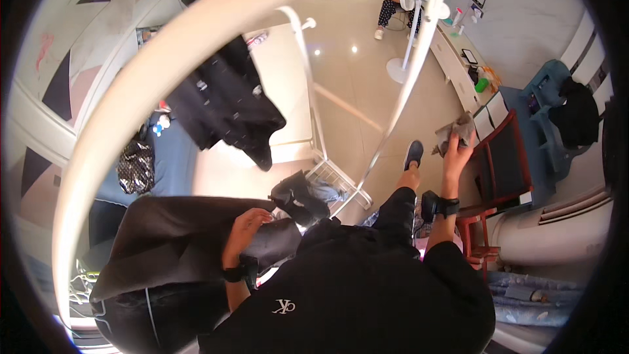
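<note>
Out to the right, my right hand [459, 153] is closed around a crumpled grey cloth [457, 134], whose folds stick out above the fingers. The cloth is held near a dark chair with a red-brown wooden frame [504, 157]. On the left, my left hand [249, 226] is in front of a large dark brown fabric item [177, 236], with its fingers loosely extended and nothing seen in them. Whether the fingers touch that fabric I cannot tell. Beyond it, a black button-front garment [229, 101] hangs from a cream-coloured clothes rack [141, 69].
The rack's white wire base [337, 180] stands ahead, beside dark folded clothing [300, 198]. A white standing fan [409, 26] is farther off, near a seated person [391, 3]. A long white desk [452, 62] and a blue sofa [547, 124] line the right side.
</note>
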A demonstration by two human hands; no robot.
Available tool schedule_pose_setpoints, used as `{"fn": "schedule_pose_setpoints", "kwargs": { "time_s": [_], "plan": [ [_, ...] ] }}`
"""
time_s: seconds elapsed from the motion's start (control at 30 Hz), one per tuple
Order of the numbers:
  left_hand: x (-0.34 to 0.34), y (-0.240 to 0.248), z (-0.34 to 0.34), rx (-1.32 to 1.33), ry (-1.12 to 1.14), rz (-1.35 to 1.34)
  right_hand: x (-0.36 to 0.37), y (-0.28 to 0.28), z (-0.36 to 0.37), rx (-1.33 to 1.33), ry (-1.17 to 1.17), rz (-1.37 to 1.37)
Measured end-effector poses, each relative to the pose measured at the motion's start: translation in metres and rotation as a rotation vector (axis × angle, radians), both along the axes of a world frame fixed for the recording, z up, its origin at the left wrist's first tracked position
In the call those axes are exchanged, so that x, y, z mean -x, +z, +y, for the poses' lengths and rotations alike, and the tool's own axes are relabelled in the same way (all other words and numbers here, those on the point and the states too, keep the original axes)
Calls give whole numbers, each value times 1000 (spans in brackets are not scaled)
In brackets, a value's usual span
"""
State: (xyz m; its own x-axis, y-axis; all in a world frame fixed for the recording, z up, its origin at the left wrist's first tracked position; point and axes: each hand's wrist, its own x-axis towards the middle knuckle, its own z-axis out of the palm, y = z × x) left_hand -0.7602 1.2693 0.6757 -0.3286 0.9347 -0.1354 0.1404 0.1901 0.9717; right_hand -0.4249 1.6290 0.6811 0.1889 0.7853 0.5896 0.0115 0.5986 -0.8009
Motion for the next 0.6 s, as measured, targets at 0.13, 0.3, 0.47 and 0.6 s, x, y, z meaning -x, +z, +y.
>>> {"fn": "schedule_pose_setpoints", "kwargs": {
  "time_s": [0.13, 0.3, 0.47, 0.6],
  "plan": [
    [-37, -12, 92, 104, 105, -115, 16, 1, 92, 46, 132, 43],
    [-105, -29, 224, 293, -7, 133, 34, -68, 248, 266, 459, -32],
    [-145, -101, 264, 161, 239, -12, 37, -63, 338, 227, 719, -364],
    [-191, -68, 293, 151, 520, -141, 9, -63, 393, 352, 781, -287]
  ]
}}
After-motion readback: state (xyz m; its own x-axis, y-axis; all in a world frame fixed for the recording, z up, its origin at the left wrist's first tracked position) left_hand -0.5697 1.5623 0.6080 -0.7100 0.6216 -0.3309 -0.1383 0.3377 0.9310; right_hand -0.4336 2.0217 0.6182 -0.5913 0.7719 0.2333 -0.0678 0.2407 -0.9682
